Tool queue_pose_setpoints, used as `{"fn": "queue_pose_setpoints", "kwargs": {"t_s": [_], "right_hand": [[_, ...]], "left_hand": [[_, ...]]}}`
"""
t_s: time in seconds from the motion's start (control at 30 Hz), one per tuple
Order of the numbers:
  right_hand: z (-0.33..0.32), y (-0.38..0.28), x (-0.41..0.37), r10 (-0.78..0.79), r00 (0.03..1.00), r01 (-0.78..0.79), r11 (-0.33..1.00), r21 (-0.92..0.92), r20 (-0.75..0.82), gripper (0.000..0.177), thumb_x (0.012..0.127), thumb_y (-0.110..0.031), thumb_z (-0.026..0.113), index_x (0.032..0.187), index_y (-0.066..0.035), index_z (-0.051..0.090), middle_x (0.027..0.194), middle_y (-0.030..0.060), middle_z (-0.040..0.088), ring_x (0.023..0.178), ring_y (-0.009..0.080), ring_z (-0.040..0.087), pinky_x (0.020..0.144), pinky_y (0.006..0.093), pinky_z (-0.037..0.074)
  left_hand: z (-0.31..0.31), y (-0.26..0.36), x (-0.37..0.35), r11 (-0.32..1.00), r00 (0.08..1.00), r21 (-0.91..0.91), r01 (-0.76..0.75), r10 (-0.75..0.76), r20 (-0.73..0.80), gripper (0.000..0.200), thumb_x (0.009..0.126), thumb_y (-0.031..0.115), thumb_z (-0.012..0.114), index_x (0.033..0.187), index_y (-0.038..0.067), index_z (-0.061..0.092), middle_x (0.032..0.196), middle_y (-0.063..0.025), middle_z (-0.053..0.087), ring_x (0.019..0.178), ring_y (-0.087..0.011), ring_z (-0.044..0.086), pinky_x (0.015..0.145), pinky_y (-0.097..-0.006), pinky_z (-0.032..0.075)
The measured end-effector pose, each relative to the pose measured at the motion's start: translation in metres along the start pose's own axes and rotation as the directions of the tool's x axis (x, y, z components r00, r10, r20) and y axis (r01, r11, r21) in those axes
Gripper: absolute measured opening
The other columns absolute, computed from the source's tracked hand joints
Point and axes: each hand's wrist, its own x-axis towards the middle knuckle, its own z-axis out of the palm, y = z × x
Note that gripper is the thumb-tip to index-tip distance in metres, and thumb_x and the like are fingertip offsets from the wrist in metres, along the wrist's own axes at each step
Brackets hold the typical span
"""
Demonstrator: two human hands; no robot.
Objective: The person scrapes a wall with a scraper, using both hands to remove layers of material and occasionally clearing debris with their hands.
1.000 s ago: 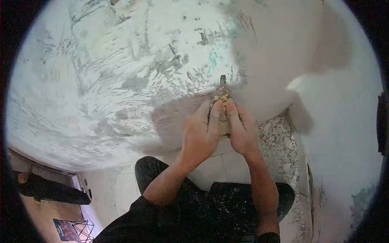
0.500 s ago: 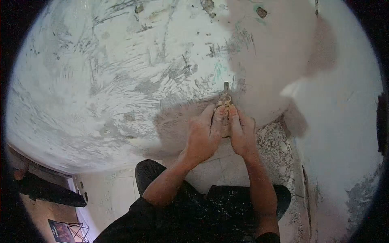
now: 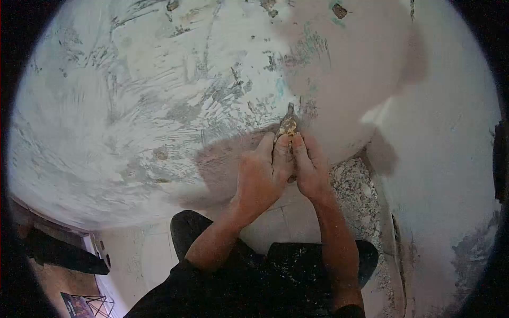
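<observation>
Both my hands are closed side by side around one hand tool (image 3: 288,125), caked in plaster, with a narrow metal tip; its exact kind is not clear. My left hand (image 3: 261,172) wraps it from the left, and my right hand (image 3: 312,172) from the right, thumbs lying along the top. The tip points away from me at the wall (image 3: 159,95), where scraped white paint meets a smoother pinkish area; whether it touches is hard to tell. Most of the handle is hidden by my fingers.
Crumbled rubble (image 3: 360,193) lies along the wall's foot at the right. A side wall (image 3: 435,159) rises there. My bent knees (image 3: 191,225) are close below my arms. At the lower left is a folding stool (image 3: 79,305), near a doorway.
The tool and both hands have shifted slightly left in view, and the tool's tip has tilted a little. The whole scene has also slid left a bit. My grip is the same.
</observation>
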Motion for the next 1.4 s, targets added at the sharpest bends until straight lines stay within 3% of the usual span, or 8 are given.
{"fn": "queue_pose_setpoints", "kwargs": {"t_s": [0.5, 0.63, 0.7, 0.93, 1.03, 1.17, 1.23, 1.4], "right_hand": [[0.018, 0.003, 0.006, 0.085, 0.996, -0.078, 0.959, 0.272, -0.014, 0.028, 0.092, -0.024, 0.041, 0.097, 0.000, 0.055, 0.078, 0.0039, 0.056, 0.067, 0.0096, 0.050, 0.060, 0.0252, 0.043], [0.006, -0.059, 0.038, -0.164, 0.974, 0.209, 0.915, 0.344, -0.156, 0.026, 0.092, -0.022, 0.041, 0.094, 0.000, 0.055, 0.078, 0.0009, 0.054, 0.065, 0.0070, 0.049, 0.058, 0.0209, 0.043], [-0.006, -0.089, 0.045, -0.164, 0.976, 0.203, 0.922, 0.329, -0.143, 0.027, 0.092, -0.022, 0.041, 0.098, 0.000, 0.055, 0.081, 0.0030, 0.056, 0.069, 0.0080, 0.050, 0.062, 0.0217, 0.043], [0.011, -0.029, -0.024, -0.154, 0.950, 0.181, 0.980, 0.077, -0.271, 0.027, 0.091, -0.023, 0.043, 0.089, 0.001, 0.056, 0.071, 0.0003, 0.053, 0.062, 0.0088, 0.047, 0.055, 0.0245, 0.041], [0.001, 0.001, -0.036, 0.134, 0.986, -0.125, 0.988, 0.086, -0.104, 0.026, 0.090, -0.021, 0.045, 0.084, 0.002, 0.055, 0.070, 0.0000, 0.052, 0.061, 0.0086, 0.046, 0.053, 0.0252, 0.039], [0.000, 0.014, -0.022, 0.133, 0.989, -0.130, 0.991, 0.038, -0.070, 0.023, 0.089, -0.019, 0.047, 0.082, 0.002, 0.055, 0.068, 0.0025, 0.053, 0.062, 0.0087, 0.044, 0.053, 0.0258, 0.038], [0.003, 0.019, -0.021, 0.170, 0.983, -0.167, 0.985, 0.046, -0.071, 0.022, 0.088, -0.017, 0.047, 0.082, 0.003, 0.055, 0.066, 0.0030, 0.052, 0.061, 0.0086, 0.042, 0.052, 0.0257, 0.037], [0.011, 0.025, -0.012, 0.122, 0.987, -0.113, 0.990, 0.084, -0.103, 0.021, 0.088, -0.016, 0.048, 0.081, 0.003, 0.054, 0.064, 0.0067, 0.050, 0.060, 0.0088, 0.041, 0.052, 0.0263, 0.037]], "left_hand": [[-0.010, -0.005, 0.012, 0.953, 0.952, 0.046, -0.298, 0.301, -0.055, 0.019, 0.086, 0.014, 0.047, 0.078, -0.003, 0.049, 0.054, -0.0226, 0.049, 0.052, -0.0382, 0.054, 0.044, -0.0419, 0.038], [-0.017, 0.044, 0.040, 0.972, 0.967, 0.047, -0.229, 0.233, -0.104, 0.019, 0.086, 0.015, 0.048, 0.080, -0.003, 0.050, 0.058, -0.0231, 0.050, 0.055, -0.0406, 0.054, 0.047, -0.0439, 0.039], [-0.027, 0.069, 0.061, 0.818, 0.784, 0.161, -0.553, 0.576, -0.232, 0.018, 0.086, 0.015, 0.048, 0.081, -0.003, 0.050, 0.061, -0.0238, 0.051, 0.057, -0.0429, 0.053, 0.048, -0.0449, 0.040], [-0.002, 0.007, -0.021, 0.960, 0.969, -0.160, -0.230, 0.210, -0.132, 0.023, 0.089, 0.018, 0.046, 0.080, -0.003, 0.049, 0.055, -0.0193, 0.050, 0.049, -0.0321, 0.056, 0.044, -0.0383, 0.040], [0.008, -0.021, -0.029, 0.992, 0.998, -0.123, -0.015, 0.022, 0.055, 0.025, 0.089, 0.020, 0.044, 0.094, -0.003, 0.053, 0.068, -0.0193, 0.054, 0.057, -0.0311, 0.055, 0.052, -0.0355, 0.043], [0.018, -0.038, -0.022, 0.986, 0.999, -0.160, 0.034, -0.027, 0.043, 0.026, 0.089, 0.021, 0.044, 0.094, -0.003, 0.053, 0.071, -0.0180, 0.056, 0.062, -0.0302, 0.056, 0.055, -0.0355, 0.043], [0.023, -0.053, -0.024, 0.969, 0.971, 0.103, -0.226, 0.232, -0.054, 0.027, 0.090, 0.022, 0.044, 0.093, -0.003, 0.054, 0.074, -0.0169, 0.057, 0.066, -0.0274, 0.057, 0.058, -0.0347, 0.043], [0.018, -0.045, -0.012, 0.995, 0.999, -0.099, -0.012, 0.009, -0.039, 0.026, 0.090, 0.022, 0.044, 0.095, -0.002, 0.054, 0.076, -0.0165, 0.058, 0.068, -0.0241, 0.056, 0.061, -0.0332, 0.043]]}}
